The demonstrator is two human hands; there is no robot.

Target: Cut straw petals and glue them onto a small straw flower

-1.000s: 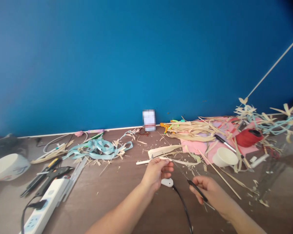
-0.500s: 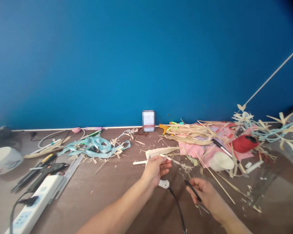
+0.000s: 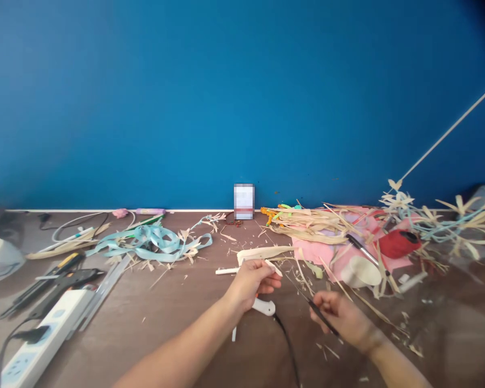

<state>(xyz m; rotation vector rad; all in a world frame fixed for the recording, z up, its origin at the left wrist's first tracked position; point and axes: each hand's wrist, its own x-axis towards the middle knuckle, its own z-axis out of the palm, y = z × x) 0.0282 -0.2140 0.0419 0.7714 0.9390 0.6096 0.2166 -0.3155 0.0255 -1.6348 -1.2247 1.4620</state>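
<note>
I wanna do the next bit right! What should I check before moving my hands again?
1. Left hand has a grip on the pale piece: ok, it is pinched near the fingertips.
2. Right hand has the black-handled tool: ok, held by the handle.
3. The tool's thin tip is away from the left fingers: cannot tell, the tip is blurry.
4. The white handle with the black cord is cool: cannot tell, heat does not show.
5. Tabletop free of scraps: not ok, bits are scattered about.
</note>
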